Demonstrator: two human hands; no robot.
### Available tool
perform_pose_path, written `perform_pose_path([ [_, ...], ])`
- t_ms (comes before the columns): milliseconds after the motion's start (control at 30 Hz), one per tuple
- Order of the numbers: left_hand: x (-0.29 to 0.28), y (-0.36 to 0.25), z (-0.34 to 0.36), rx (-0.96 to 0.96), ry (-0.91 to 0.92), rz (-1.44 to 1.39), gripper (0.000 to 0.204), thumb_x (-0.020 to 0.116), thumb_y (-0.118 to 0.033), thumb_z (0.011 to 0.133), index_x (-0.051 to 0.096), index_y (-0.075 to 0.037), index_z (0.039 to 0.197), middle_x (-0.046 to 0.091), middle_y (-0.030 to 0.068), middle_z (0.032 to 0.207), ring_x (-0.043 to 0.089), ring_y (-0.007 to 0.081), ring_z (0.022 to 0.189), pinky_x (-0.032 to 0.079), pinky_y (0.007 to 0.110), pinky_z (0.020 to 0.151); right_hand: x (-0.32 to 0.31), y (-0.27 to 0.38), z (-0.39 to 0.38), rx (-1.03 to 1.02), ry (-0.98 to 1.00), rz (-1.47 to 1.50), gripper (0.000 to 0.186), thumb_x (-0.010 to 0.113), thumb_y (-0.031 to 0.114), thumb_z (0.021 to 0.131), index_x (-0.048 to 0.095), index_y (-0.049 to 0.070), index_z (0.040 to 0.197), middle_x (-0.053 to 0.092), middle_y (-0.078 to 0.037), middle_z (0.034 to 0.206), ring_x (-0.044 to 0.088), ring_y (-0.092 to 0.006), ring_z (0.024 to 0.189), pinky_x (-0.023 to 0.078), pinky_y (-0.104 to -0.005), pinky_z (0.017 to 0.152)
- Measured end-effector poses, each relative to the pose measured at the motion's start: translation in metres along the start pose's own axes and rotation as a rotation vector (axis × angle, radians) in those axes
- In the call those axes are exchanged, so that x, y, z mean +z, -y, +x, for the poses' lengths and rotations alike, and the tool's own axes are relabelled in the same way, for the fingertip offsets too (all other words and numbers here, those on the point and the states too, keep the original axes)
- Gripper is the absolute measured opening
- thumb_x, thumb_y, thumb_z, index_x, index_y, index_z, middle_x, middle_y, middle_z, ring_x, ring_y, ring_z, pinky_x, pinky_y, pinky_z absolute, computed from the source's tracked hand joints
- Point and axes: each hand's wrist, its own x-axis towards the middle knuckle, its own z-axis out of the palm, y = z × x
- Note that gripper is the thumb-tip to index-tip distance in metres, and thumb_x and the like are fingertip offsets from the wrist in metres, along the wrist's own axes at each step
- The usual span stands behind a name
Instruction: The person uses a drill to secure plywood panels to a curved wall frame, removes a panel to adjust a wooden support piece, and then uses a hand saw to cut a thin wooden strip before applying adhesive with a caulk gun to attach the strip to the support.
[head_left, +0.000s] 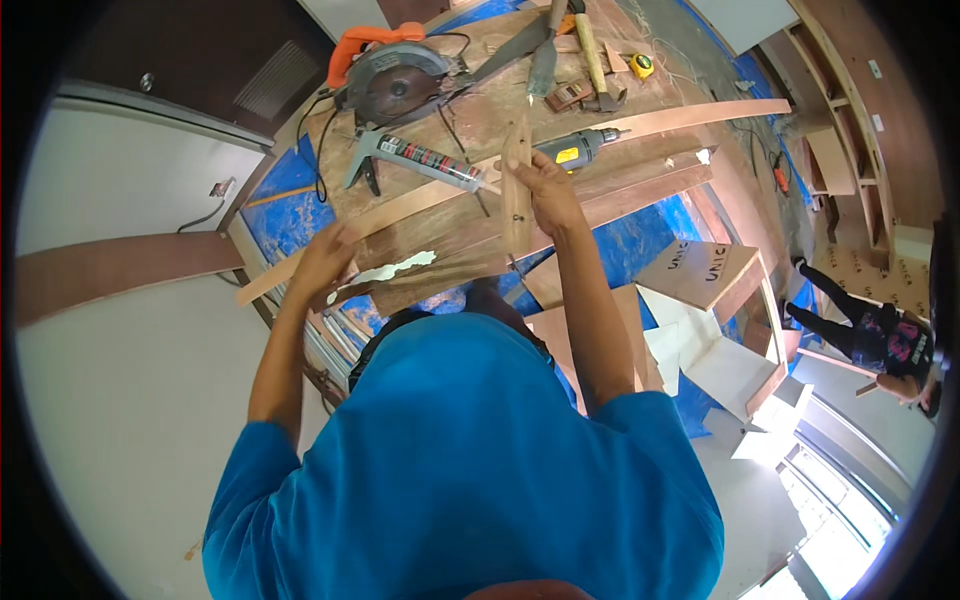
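A long thin wooden strip [690,118] runs slantwise across the wooden worktop. My left hand [325,258] is closed around it near its left end, fingertips partly hidden. In my right hand [548,192] is a narrow wooden bar [517,215] with dark spots along it, pinched between thumb and fingers and standing across the strip. A caulking gun [425,160] with a grey cartridge lies between my hands, its nozzle close to the bar. Just beyond my right hand rests a power drill [578,150]. White smears [395,268] mark a brown board [455,262] nearest me.
Farther back are a circular saw [395,88] with an orange handle, a hammer [592,60], a yellow tape measure [641,66] and a small wooden plane [568,95]. Wooden boxes [700,272] stand on blue sheeting to the right. Another person [885,340] is at far right.
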Motion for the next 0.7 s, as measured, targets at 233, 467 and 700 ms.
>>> perform_pose_path([
  [233, -0.047, 0.053, -0.091, -0.571, 0.493, 0.68, 0.039, 0.07, -0.03, 0.089, 0.071, 0.0, 0.114, 0.075, 0.0186, 0.098, 0.073, 0.0288, 0.09, 0.055, 0.04, 0.077, -0.024, 0.001, -0.003, -0.047, -0.016, -0.018, 0.04, 0.073, 0.017, 0.098, 0.06, -0.002, 0.132, 0.072, -0.01, 0.117, 0.068, -0.0155, 0.101, 0.055, -0.0305, 0.091],
  [467, 0.061, -0.088, 0.142, 0.493, -0.107, 0.181, 0.038, 0.069, -0.028, 0.095, 0.063, 0.001, 0.119, 0.07, 0.0215, 0.098, 0.069, 0.0366, 0.088, 0.052, 0.045, 0.076, -0.064, -0.004, -0.046, -0.062, -0.15, -0.244, 0.042, 0.073, 0.025, 0.096, 0.063, -0.003, 0.127, 0.069, -0.007, 0.111, 0.062, -0.0141, 0.104, 0.049, -0.0317, 0.091],
  [700, 0.168, -0.234, 0.366, 0.469, -0.488, 0.465, 0.051, 0.074, -0.017, 0.089, 0.057, -0.001, 0.134, 0.063, 0.0246, 0.125, 0.065, 0.0393, 0.117, 0.053, 0.048, 0.096, -0.147, -0.019, -0.189, 0.12, -0.462, -0.308, 0.038, 0.074, 0.034, 0.096, 0.065, 0.002, 0.114, 0.06, 0.002, 0.089, 0.052, -0.0073, 0.077, 0.039, -0.0247, 0.065],
])
